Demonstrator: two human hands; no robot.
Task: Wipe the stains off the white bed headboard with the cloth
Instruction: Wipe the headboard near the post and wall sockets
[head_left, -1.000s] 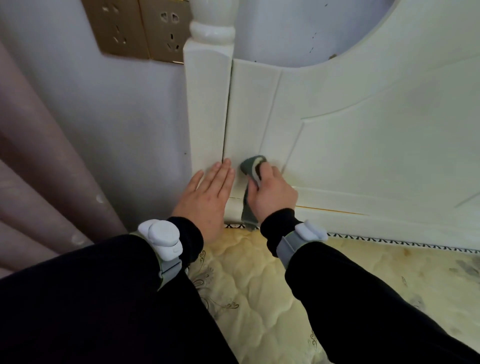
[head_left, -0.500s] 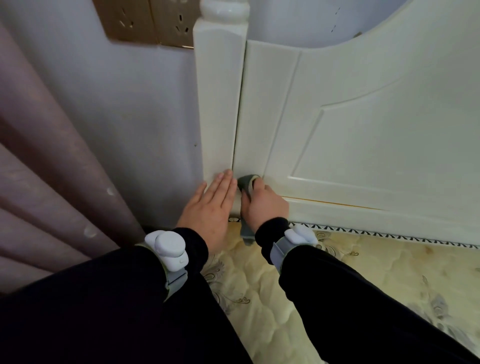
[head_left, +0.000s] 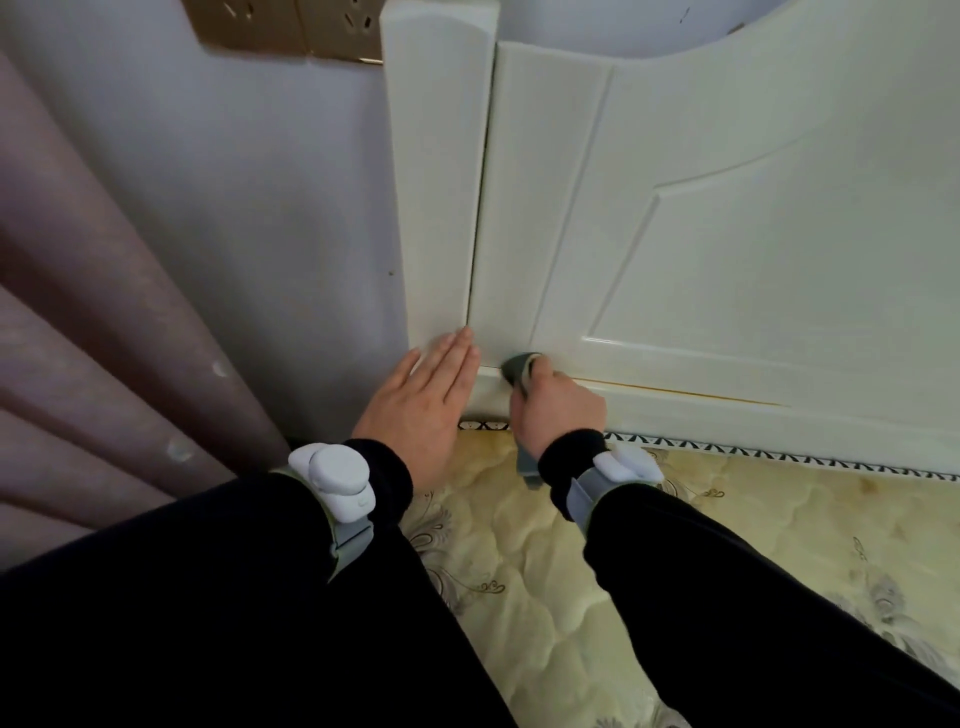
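The white headboard fills the upper right, with a square post on its left edge. My right hand grips a grey-green cloth and presses its folded tip against the low left corner of the panel, just above the bottom rail. A loose end of the cloth hangs below my wrist. My left hand lies flat with straight fingers against the foot of the post, just left of the cloth.
A cream quilted mattress runs along the foot of the headboard. Mauve curtain folds hang at the left. Gold wall sockets sit on the pale wall above, left of the post.
My right hand slid the cloth down the panel from beside the groove to the bottom corner. The view moved closer and tilted down. My left hand stayed flat on the post.
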